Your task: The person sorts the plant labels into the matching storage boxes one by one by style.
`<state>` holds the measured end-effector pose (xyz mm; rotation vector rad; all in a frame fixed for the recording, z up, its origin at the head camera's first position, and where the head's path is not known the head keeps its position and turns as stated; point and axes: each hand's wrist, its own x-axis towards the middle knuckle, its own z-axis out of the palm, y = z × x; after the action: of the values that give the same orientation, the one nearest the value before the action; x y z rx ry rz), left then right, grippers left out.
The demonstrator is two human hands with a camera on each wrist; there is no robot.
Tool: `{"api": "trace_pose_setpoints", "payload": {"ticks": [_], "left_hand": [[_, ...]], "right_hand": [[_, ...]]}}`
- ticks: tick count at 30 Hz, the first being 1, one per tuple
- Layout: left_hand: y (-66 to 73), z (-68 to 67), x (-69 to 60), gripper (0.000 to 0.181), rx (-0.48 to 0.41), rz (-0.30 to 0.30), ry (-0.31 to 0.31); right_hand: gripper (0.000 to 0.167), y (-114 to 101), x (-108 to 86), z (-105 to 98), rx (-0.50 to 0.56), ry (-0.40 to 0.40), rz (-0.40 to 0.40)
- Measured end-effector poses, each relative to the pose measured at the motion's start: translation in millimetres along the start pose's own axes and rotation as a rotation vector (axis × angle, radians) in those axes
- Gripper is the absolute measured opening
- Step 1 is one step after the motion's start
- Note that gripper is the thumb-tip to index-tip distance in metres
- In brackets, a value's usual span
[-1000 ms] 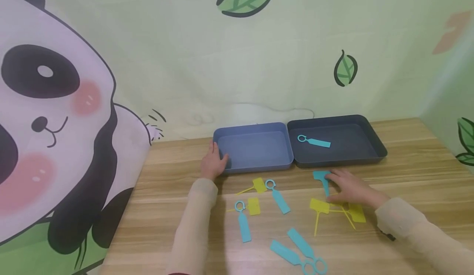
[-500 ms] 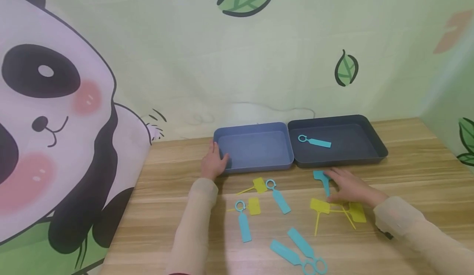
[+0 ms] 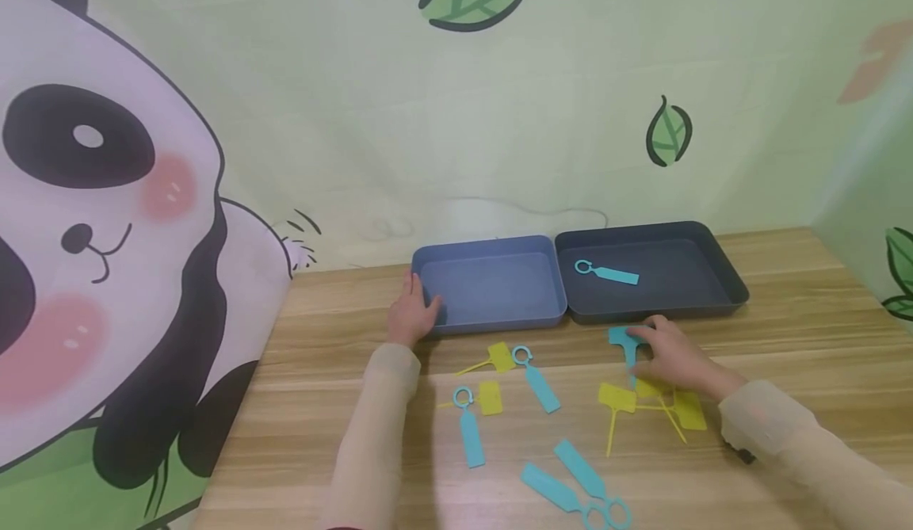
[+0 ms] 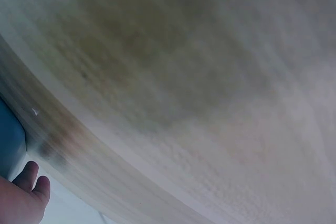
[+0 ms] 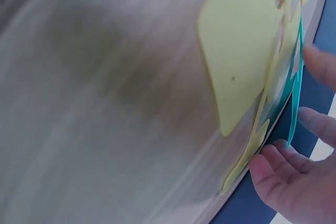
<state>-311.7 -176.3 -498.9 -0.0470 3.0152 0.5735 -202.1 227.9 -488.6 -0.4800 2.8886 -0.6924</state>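
My left hand rests against the left front corner of the blue tray, its fingers lying along the side wall. In the left wrist view, fingertips show close to the tray's corner. My right hand pinches the edge of a blue T-shaped plant label, just in front of the dark grey tray. The right wrist view shows this label raised on edge at the fingers. Overlapping yellow T-shaped labels lie under and beside this hand.
Inside the dark tray lies one blue ring-ended tag. Several more ring tags and yellow labels are scattered over the wooden table. A panda-printed cloth hangs right behind the trays.
My right fingers have curled onto the blue T-shaped label, which has shifted slightly to the right with one edge tipped up. The left hand and both trays stay put.
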Motion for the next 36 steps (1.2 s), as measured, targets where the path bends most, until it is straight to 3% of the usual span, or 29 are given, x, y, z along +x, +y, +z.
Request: {"api": "trace_pose_setpoints", "payload": {"ticks": [10, 22, 27, 36], "left_hand": [[-1.6, 2.4, 1.0, 0.072, -0.005, 0.011, 0.010], [-2.8, 3.2, 1.7, 0.072, -0.021, 0.016, 0.013], [-2.7, 3.1, 2.2, 0.072, -0.008, 0.015, 0.011], [-1.5, 2.2, 0.3, 0.072, -0.005, 0.017, 0.011]], "right_hand": [[0.021, 5, 4.9, -4, 0.131, 0.132, 0.082], [0.020, 10, 3.4, -8, 0.335, 0.162, 0.144], [0.021, 8, 4.8, -11, 0.396, 0.136, 0.194], [0.030, -3, 6.2, -18, 0.629, -0.010, 0.288]]}}
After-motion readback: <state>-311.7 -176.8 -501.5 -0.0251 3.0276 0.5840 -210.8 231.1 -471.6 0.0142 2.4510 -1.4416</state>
